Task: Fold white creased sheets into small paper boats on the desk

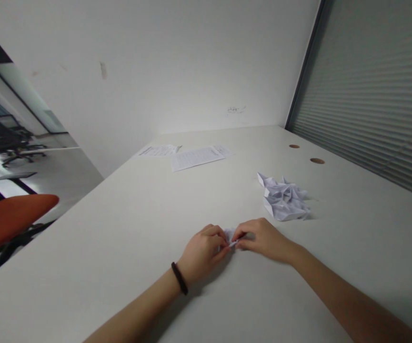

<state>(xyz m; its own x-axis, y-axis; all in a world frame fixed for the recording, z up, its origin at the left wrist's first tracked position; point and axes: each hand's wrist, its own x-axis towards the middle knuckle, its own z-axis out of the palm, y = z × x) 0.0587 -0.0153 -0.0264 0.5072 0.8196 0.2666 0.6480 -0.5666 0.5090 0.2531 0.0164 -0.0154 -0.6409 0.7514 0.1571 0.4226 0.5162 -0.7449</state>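
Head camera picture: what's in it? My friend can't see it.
A person's left hand and right hand hold a small white paper in their grip over a white table. A pointy heap of folded white paper lies beyond, to the right. Printed sheets lie farther back, toward a white wall.

Printed sheets (197, 159) near the far left corner of my table (120, 243), two round holes (317, 161) by its right edge, orange chair seat (13, 220) beyond its left edge
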